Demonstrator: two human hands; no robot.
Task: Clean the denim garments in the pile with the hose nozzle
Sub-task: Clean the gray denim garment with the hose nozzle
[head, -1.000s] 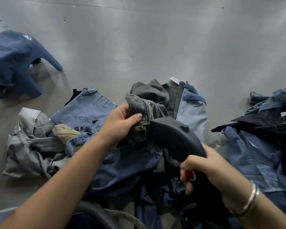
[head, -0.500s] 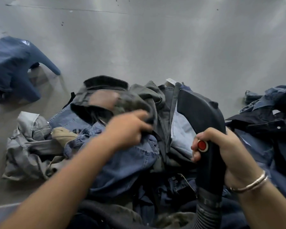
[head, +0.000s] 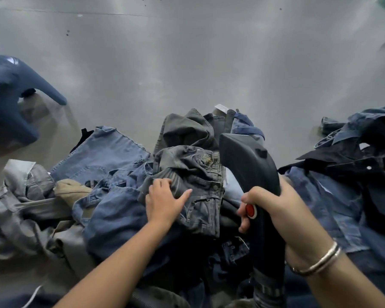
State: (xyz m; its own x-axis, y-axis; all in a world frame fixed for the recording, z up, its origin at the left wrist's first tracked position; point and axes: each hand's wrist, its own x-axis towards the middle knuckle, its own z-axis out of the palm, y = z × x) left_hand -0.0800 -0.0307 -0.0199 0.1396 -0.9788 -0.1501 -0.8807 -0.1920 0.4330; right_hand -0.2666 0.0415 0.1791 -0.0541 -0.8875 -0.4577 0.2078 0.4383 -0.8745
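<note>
Dark grey denim garment [head: 193, 174] now dropped back on top of the pile [head: 111, 196], left hand [head: 165, 202] flat on it with relaxed fingers, right hand [head: 273, 210] gripping the hose nozzle [head: 249, 165] raised just beside, probably ready for the next pass.

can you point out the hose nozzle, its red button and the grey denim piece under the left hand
hose nozzle [head: 250, 165], head view, on the black body above the right-hand grip
red button [head: 251, 210], head view, on the button's face
grey denim piece [head: 200, 172], head view, on the creased top of it, beyond the fingers
</note>
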